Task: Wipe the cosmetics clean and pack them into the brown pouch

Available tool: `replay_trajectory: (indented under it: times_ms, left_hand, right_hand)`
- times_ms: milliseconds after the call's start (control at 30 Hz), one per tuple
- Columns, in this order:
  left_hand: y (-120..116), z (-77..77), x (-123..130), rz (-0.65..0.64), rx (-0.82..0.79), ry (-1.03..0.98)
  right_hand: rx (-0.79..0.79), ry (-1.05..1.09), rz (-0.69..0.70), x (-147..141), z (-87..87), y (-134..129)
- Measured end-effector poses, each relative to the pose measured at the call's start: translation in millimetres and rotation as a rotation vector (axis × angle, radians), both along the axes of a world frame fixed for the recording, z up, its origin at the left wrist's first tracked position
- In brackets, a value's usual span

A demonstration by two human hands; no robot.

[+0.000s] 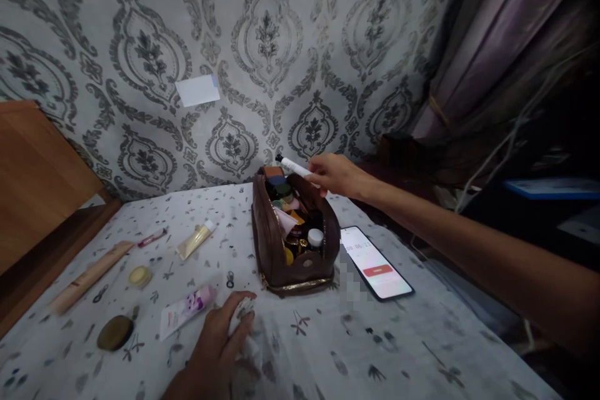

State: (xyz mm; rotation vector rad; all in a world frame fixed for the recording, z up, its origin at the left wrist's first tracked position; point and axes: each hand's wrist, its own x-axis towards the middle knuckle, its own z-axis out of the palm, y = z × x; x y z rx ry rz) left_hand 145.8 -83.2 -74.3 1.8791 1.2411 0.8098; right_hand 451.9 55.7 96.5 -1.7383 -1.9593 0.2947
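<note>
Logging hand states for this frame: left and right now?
Left hand: partly closed on a crumpled whitish wad.
Right hand: closed, holding a white tube with black tip.

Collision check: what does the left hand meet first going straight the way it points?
Likely the near end of the brown bag, though the left hand may sit higher; depth is unclear.

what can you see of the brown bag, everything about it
The brown bag looks like smooth leather, boxy, with gold-toned zip teeth around its open mouth and a lighter tan tab at the far end. It stands upright on the patterned cloth, packed with small items, including a white-capped container near the close end. The phone lies close by its right side. The right hand holds a white tube above its far end; contact is unclear.
</note>
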Motion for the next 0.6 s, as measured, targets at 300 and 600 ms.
replay_trajectory:
  times_ms: [300,600]
  left_hand:
    - [8,-11.1,-15,-0.104,0.023,0.104]
    - [10,-19.1,-17,-0.106,-0.024,0.184]
  right_hand:
    - [-0.021,-0.250,0.100,-14,19.9,32]
    - [0.021,-0.393,0.245,-59,3.4,67]
